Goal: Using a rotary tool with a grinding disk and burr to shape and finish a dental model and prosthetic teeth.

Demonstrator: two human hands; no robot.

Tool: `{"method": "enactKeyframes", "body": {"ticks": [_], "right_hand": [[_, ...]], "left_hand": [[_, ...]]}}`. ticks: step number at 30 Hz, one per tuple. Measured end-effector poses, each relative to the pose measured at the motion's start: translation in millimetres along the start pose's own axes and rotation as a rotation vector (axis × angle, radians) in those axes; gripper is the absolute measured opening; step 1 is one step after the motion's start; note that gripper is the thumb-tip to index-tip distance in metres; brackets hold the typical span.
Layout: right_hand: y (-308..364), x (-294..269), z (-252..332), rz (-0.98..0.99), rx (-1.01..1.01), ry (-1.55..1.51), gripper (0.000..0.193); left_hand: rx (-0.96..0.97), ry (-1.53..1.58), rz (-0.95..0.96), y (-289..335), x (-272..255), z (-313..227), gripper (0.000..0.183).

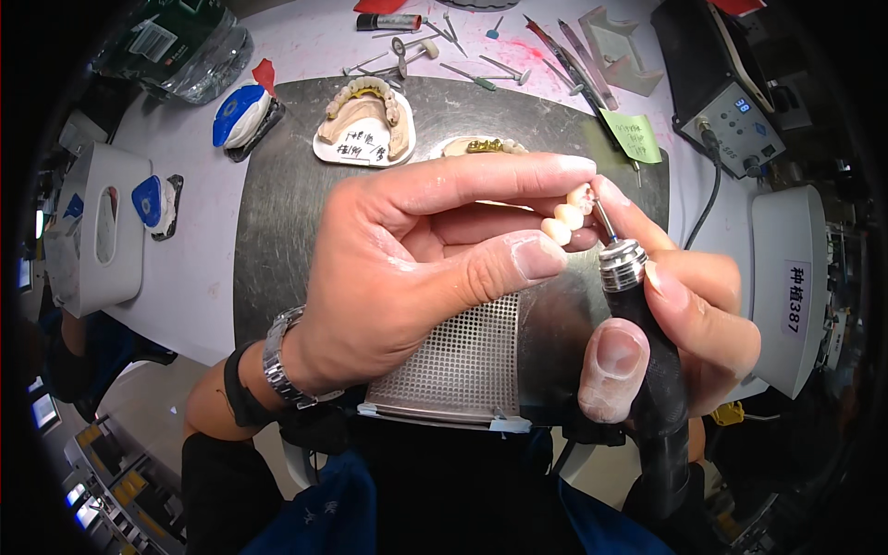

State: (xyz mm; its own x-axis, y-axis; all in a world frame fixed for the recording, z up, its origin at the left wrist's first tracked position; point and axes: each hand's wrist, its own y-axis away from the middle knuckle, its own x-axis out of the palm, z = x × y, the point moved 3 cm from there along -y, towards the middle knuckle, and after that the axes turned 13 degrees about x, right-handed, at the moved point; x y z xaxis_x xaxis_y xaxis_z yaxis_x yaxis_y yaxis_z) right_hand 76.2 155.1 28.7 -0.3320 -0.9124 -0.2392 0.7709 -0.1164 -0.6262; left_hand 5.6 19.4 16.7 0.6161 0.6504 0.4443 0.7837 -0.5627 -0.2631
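Note:
Between the thumb and fingers of my left hand [398,254] is a small tooth-coloured dental bridge [566,224] of several joined teeth. My right hand [698,287] grips a black and silver rotary handpiece [655,365], its thumb lying along the body. From the handpiece's collar a thin metal bur [605,218] points up at the upper end of the bridge; whether it touches the surface I cannot tell. Both hands are close together over a dark metal work plate [277,203]. Part of the bridge is hidden by my left fingers.
A perforated metal grille [462,370] lies below my hands. Behind them stands a dental model [370,125], with a second model [481,145] partly covered. Loose burs [472,76] lie at the back. A control box [735,120] stands right, a large bottle [176,55] back left.

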Motion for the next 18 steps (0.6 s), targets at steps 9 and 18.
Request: {"method": "enactKeyframes", "body": {"ticks": [9, 18], "right_hand": [[-1, -6, -12, -0.136, 0.026, 0.027, 0.027], [1, -15, -3, -0.298, -0.059, 0.040, 0.017]], "left_hand": [[-0.004, -0.159, -0.059, -3, -6, 10, 0.036], [-0.045, -0.524, 0.046, 7, -24, 4, 0.047]]}}
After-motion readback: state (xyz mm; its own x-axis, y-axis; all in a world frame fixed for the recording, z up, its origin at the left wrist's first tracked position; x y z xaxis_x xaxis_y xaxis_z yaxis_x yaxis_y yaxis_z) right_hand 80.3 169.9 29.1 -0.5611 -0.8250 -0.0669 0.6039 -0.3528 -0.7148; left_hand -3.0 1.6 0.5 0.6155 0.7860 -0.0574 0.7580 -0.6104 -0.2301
